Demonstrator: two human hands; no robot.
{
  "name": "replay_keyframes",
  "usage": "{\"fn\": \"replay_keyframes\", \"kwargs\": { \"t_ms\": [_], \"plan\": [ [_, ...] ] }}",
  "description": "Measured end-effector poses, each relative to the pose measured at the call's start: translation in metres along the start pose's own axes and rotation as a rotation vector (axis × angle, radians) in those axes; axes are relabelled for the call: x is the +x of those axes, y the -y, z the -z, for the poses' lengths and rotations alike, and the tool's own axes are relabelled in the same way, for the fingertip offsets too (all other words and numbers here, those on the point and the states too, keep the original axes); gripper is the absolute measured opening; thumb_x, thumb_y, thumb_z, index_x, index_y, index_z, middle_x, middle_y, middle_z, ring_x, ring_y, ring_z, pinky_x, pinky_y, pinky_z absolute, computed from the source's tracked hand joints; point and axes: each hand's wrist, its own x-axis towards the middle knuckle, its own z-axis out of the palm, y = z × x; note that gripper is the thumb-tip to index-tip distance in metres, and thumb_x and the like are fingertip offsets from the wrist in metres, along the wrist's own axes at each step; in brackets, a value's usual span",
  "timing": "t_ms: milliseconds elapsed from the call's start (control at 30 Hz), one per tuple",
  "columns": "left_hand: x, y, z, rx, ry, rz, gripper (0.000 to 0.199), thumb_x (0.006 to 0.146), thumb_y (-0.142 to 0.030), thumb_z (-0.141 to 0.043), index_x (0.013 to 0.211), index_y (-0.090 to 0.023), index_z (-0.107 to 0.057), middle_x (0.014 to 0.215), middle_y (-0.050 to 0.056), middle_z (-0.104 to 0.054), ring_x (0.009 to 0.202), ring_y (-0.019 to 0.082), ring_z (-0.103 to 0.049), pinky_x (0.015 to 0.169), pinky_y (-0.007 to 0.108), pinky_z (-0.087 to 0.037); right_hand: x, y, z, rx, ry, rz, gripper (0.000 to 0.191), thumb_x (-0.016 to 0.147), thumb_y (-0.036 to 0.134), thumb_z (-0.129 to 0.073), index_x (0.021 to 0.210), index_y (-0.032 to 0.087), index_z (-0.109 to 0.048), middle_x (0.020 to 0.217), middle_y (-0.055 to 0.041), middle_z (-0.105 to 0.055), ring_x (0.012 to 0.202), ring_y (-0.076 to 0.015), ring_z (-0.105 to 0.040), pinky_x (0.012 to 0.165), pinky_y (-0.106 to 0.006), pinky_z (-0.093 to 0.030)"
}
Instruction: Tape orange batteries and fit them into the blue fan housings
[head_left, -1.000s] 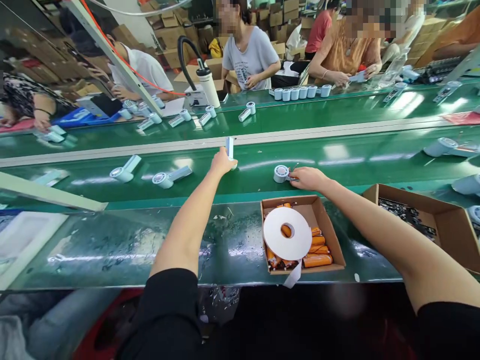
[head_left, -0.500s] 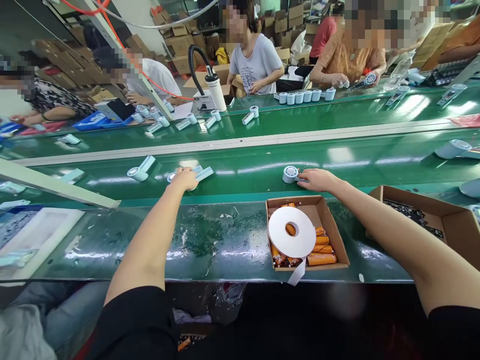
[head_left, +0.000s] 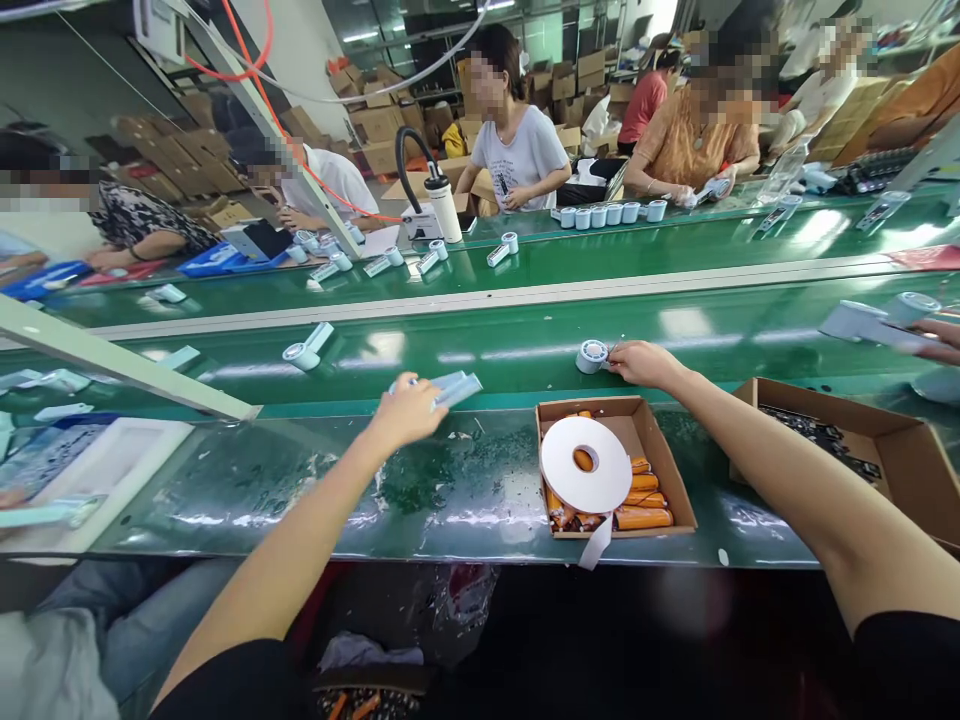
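Note:
My left hand [head_left: 407,410] is wrapped round a light-blue handheld fan casing [head_left: 459,388], held over the near edge of the green belt. The casing's flat handle sticks out to the right; its other end is hidden by my fingers. Further right, my right hand [head_left: 643,363] pinches the handle end of another handheld fan [head_left: 592,356], whose round head rests on the belt. Most of that handle is hidden behind my fingers. Below the right hand stands a cardboard box [head_left: 679,480] with several orange battery cells [head_left: 643,518] and a roll of white tape [head_left: 551,465] on top.
A second cardboard box [head_left: 911,465] with small dark parts is at the right. Another light-blue fan [head_left: 302,355] lies on the green belt [head_left: 510,330]. A slanted metal post [head_left: 150,365] crosses the left. A co-worker's hand [head_left: 941,340] reaches in at the right edge.
My left hand has lifted the fan casing off the belt and brought it right and nearer. My right hand stays at its fan. A co-worker's hand has appeared at the right.

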Motion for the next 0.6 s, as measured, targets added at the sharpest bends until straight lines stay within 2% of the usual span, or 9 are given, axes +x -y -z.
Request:
{"fn": "replay_keyframes", "kwargs": {
  "t_ms": [100, 167, 233, 267, 333, 400, 433, 500, 600],
  "plan": [
    [-0.052, -0.037, -0.022, 0.036, 0.016, -0.099, 0.038, 0.095, -0.046, -0.051, 0.123, -0.031, -0.073, 0.140, 0.012, -0.067, 0.148, 0.041, -0.038, 0.100, 0.061, -0.051, -0.001, -0.002, 0.001, 0.011, -0.037, -0.026, 0.027, 0.095, 0.026, -0.059, 0.108, 0.023, -0.082, 0.111, -0.0082, -0.081, 0.105, -0.0247, -0.072, 0.094, -0.033, -0.054],
    [-0.078, -0.059, -0.028, 0.094, -0.021, -0.090, 0.034, 0.095, -0.041, -0.055, 0.119, -0.025, -0.074, 0.140, 0.014, -0.066, 0.148, 0.044, -0.036, 0.101, 0.066, -0.049, -0.006, -0.001, 0.003, 0.020, -0.060, -0.023, 0.027, 0.093, 0.023, -0.061, 0.110, 0.021, -0.082, 0.114, -0.0087, -0.080, 0.113, -0.0251, -0.071, 0.103, -0.034, -0.052],
    [-0.093, -0.081, -0.026, 0.116, -0.148, -0.100, 0.034, 0.097, -0.039, -0.057, 0.120, -0.021, -0.074, 0.142, 0.016, -0.065, 0.149, 0.047, -0.033, 0.109, 0.073, -0.042, -0.016, 0.005, 0.009, 0.040, -0.136, -0.028, 0.031, 0.093, 0.022, -0.061, 0.118, 0.016, -0.080, 0.124, -0.0121, -0.078, 0.128, -0.0271, -0.066, 0.117, -0.039, -0.044],
    [-0.097, -0.092, -0.021, 0.086, -0.218, -0.169, 0.036, 0.098, -0.040, -0.057, 0.123, -0.020, -0.072, 0.142, 0.015, -0.064, 0.150, 0.046, -0.033, 0.113, 0.073, -0.038, -0.023, 0.010, 0.014, 0.064, -0.205, -0.040, 0.033, 0.094, 0.023, -0.061, 0.121, 0.013, -0.078, 0.128, -0.0144, -0.076, 0.134, -0.0285, -0.062, 0.122, -0.043, -0.040],
    [-0.098, -0.119, -0.006, -0.036, -0.291, -0.440, 0.048, 0.099, -0.047, -0.058, 0.137, -0.018, -0.065, 0.147, 0.014, -0.062, 0.151, 0.041, -0.033, 0.122, 0.065, -0.032, -0.040, 0.026, 0.028, 0.146, -0.363, -0.051, 0.038, 0.096, 0.027, -0.060, 0.126, 0.010, -0.075, 0.134, -0.0175, -0.072, 0.137, -0.0310, -0.060, 0.123, -0.049, -0.039],
    [-0.097, -0.149, 0.012, -0.118, -0.244, -0.724, 0.059, 0.098, -0.049, -0.060, 0.148, -0.019, -0.056, 0.153, 0.013, -0.057, 0.153, 0.037, -0.033, 0.127, 0.060, -0.029, -0.062, 0.051, 0.046, 0.264, -0.475, -0.011, 0.038, 0.097, 0.031, -0.058, 0.126, 0.012, -0.075, 0.135, -0.0167, -0.072, 0.133, -0.0320, -0.063, 0.119, -0.051, -0.045],
    [-0.096, -0.163, 0.021, -0.113, -0.193, -0.810, 0.061, 0.097, -0.046, -0.062, 0.150, -0.019, -0.053, 0.154, 0.012, -0.056, 0.154, 0.037, -0.032, 0.128, 0.062, -0.026, -0.075, 0.066, 0.055, 0.323, -0.495, 0.028, 0.038, 0.097, 0.034, -0.058, 0.125, 0.014, -0.075, 0.135, -0.0150, -0.072, 0.131, -0.0321, -0.065, 0.116, -0.052, -0.048],
    [-0.094, -0.187, 0.032, -0.046, -0.077, -0.857, 0.056, 0.093, -0.038, -0.066, 0.145, -0.021, -0.057, 0.152, 0.011, -0.059, 0.152, 0.039, -0.036, 0.126, 0.066, -0.025, -0.107, 0.092, 0.068, 0.428, -0.516, 0.096, 0.037, 0.098, 0.041, -0.056, 0.123, 0.021, -0.076, 0.130, -0.0108, -0.075, 0.128, -0.0323, -0.067, 0.115, -0.055, -0.050],
    [-0.085, -0.198, 0.032, 0.016, 0.079, -0.870, 0.057, 0.087, -0.036, -0.068, 0.141, -0.023, -0.060, 0.155, 0.007, -0.056, 0.147, 0.040, -0.041, 0.118, 0.064, -0.040, -0.154, 0.102, 0.059, 0.553, -0.529, 0.058, 0.031, 0.094, 0.053, -0.061, 0.113, 0.036, -0.078, 0.128, -0.0073, -0.076, 0.121, -0.0337, -0.071, 0.107, -0.055, -0.058]
  ]
}}
